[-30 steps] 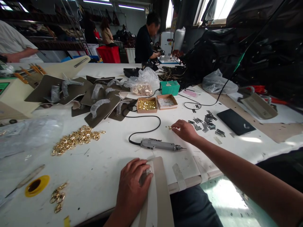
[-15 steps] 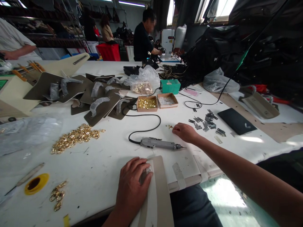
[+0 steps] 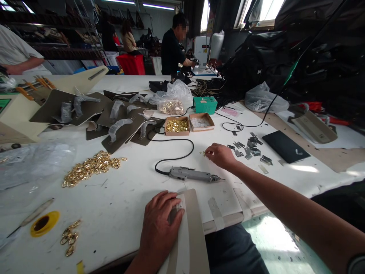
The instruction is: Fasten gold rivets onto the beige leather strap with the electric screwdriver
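My left hand (image 3: 159, 224) lies flat, fingers together, on a beige leather strap piece (image 3: 192, 232) at the near edge of the white table (image 3: 114, 205), covering a small metal fitting. My right hand (image 3: 221, 155) reaches out over the table and pinches at a few tiny gold screws (image 3: 203, 153) lying on the surface. A grey electric screwdriver (image 3: 194, 174) with a black cord lies between the two hands, its tip pointing right.
A pile of gold chain links (image 3: 91, 167) lies left, and a few more links (image 3: 69, 238) near a yellow tape roll (image 3: 44, 223). Two cardboard boxes (image 3: 176, 126) of hardware, small metal plates (image 3: 248, 149), a black panel (image 3: 285, 146) and grey leather pieces (image 3: 119, 121) lie farther back. People work behind.
My right hand has shifted slightly forward and left onto the small gold screws. My left hand stays on the strap.
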